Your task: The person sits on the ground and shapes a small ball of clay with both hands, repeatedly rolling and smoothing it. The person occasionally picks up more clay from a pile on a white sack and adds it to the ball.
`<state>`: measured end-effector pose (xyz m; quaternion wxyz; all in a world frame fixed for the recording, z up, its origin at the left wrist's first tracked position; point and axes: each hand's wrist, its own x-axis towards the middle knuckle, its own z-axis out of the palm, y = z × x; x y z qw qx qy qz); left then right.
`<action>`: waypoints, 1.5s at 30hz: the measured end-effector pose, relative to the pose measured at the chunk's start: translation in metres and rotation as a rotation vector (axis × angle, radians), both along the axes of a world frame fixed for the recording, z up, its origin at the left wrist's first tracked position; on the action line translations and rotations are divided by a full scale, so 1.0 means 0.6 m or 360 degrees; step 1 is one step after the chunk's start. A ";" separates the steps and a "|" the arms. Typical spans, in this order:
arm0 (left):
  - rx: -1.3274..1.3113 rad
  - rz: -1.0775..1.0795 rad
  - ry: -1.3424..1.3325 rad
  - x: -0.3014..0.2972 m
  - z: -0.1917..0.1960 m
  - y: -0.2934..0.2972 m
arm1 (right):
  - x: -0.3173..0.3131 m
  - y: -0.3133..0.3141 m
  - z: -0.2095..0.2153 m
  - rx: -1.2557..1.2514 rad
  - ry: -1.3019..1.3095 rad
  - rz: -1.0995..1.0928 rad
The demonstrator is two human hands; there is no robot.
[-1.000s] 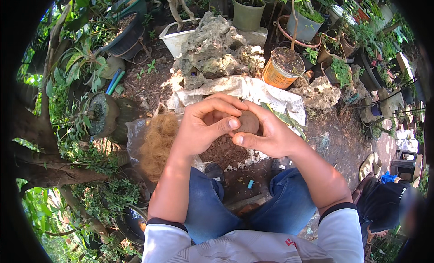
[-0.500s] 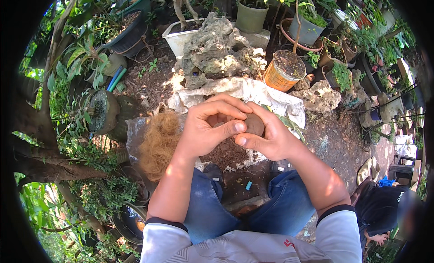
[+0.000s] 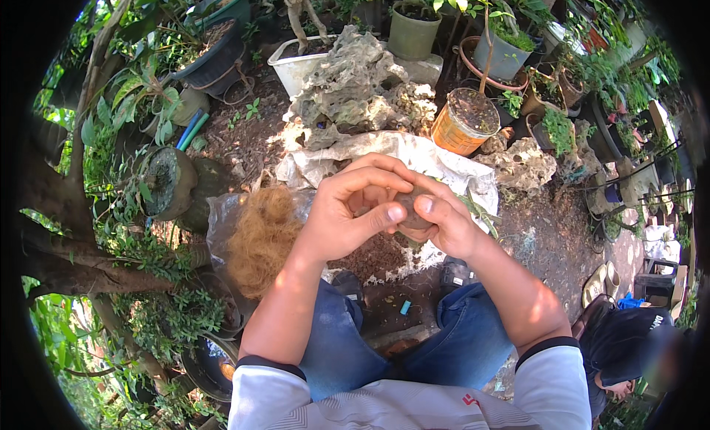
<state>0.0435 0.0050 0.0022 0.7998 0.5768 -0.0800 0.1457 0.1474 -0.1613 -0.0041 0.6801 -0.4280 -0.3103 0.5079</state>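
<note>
Between my two hands is a rounded brown ball of soil [image 3: 414, 210], held up over a white sack. My left hand [image 3: 362, 197] curls around its left side, with fingertips and thumb touching it. From the other side my right hand [image 3: 447, 219] wraps it, the thumb lying across its top. The fingers cover much of the ball. Below, loose dark soil [image 3: 370, 258] lies on the white sack [image 3: 451, 158]. Left of my left forearm a heap of tan coconut fibre [image 3: 260, 241] rests on clear plastic.
Rough grey rocks [image 3: 347, 79] and an orange bucket with a plant [image 3: 462, 127] stand beyond the sack. Potted plants line both sides. A small teal cylinder [image 3: 405, 307] lies between my feet. Another person in a dark top [image 3: 621, 349] is at the lower right.
My right thumb has moved up from the ball's lower edge onto its top, and more of the ball is covered. My left hand stays about where it was.
</note>
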 end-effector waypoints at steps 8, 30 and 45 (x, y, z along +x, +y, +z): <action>0.0360 0.0049 0.0044 0.000 -0.001 0.004 | -0.006 -0.002 -0.002 -0.0070 0.0329 -0.0049; 0.0439 0.0142 0.0168 -0.004 -0.005 -0.001 | -0.008 0.004 0.004 0.0115 -0.0418 -0.0183; 0.0291 0.0136 0.0195 0.002 -0.017 -0.003 | -0.019 -0.003 0.028 -0.0278 -0.0113 -0.0152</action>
